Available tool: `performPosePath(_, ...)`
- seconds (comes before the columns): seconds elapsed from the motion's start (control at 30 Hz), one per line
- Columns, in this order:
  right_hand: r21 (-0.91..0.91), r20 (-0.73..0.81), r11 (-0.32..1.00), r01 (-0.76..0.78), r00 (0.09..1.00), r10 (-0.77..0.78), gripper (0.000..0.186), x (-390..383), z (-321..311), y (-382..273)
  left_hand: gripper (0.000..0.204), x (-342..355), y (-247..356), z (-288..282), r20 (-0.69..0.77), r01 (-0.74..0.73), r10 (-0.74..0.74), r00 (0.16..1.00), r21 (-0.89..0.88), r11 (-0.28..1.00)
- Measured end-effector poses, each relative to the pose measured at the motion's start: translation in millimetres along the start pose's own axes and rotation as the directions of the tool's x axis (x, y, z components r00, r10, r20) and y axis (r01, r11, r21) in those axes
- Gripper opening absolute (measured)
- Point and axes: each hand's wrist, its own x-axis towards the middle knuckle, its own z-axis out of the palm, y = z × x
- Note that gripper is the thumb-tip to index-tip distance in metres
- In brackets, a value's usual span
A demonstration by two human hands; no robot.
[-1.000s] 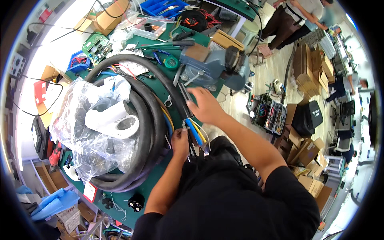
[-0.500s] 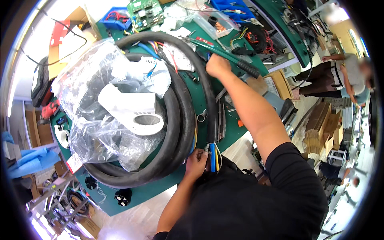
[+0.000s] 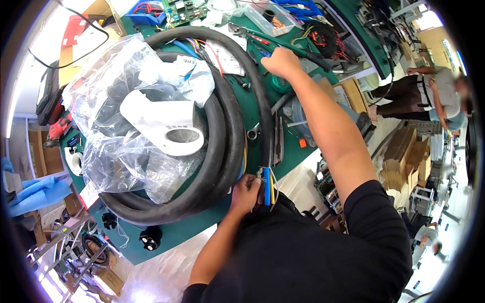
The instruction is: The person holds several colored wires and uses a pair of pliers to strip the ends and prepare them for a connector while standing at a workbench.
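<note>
At the near edge of the green bench, the left hand has its grip clamped on the blue and yellow wires protruding from the coiled black hose. Farther off, the right hand is closed around a long black tool.

I'm wearing a plain black short-sleeved shirt; the sleeves end above my elbows. My forearms and both hands are bare: no gloves, watch or rings.
</note>
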Motion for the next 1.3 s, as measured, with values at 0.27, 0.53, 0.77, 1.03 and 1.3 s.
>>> performPosePath(0.27, 0.899, 0.318, 0.385, -0.207, 0.915, -0.250, 0.033, -234.7, 19.6, 36.6, 0.024, 5.2, -12.1, -9.5, 0.090, -0.054, 0.061, 0.994, -0.071, 0.996)
performPosePath(0.53, 0.828, 0.547, 0.123, -0.548, 0.836, 0.043, 0.034, -395.6, 104.6, 54.9, 0.031, -3.9, 6.5, -8.6, 0.114, -0.061, 0.068, 0.991, -0.065, 0.996)
performPosePath(0.77, 0.808, 0.562, 0.128, -0.575, 0.817, 0.130, 0.030, -391.3, 133.9, 31.1, 0.035, -8.0, 14.7, -8.8, 0.146, -0.047, 0.060, 0.987, -0.090, 0.995)
performPosePath(1.03, 0.808, 0.541, 0.137, -0.573, 0.813, 0.213, 0.030, -384.2, 140.4, 27.2, 0.032, -6.2, 9.3, -12.5, 0.184, -0.051, 0.073, 0.980, -0.120, 0.992)
performPosePath(1.3, 0.804, 0.559, 0.089, -0.588, 0.798, 0.224, 0.032, -385.7, 135.5, 23.0, 0.033, -3.7, 7.1, -12.6, 0.175, -0.068, 0.080, 0.981, -0.071, 0.995)
